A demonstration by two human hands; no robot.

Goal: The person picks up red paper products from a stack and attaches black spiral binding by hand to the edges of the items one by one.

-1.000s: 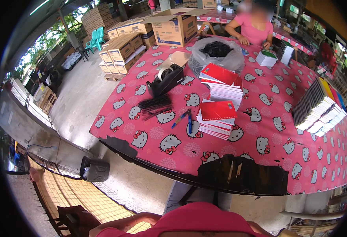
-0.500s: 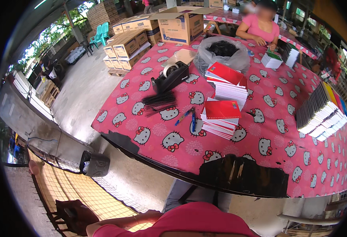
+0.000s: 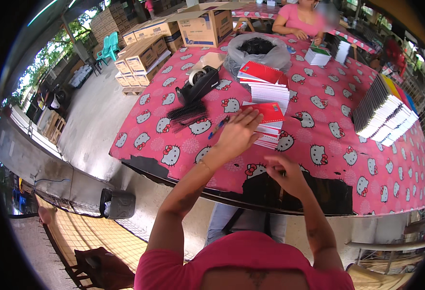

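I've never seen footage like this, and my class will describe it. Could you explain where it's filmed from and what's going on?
There is no machine here: a person works with bare hands. A wide fisheye camera on their head looks down, so straight edges bend near the rim and picture left is their left.

On the pink patterned table are two red-topped notebook stacks, a larger notebook stack to the right, a black tape dispenser, dark coil-like pieces and a plastic bag.

The left hand lies over the left side of the nearer red-topped stack; the right hand is above the table's near edge, seemingly empty. Neither clearly grips anything. A co-worker is across the table.
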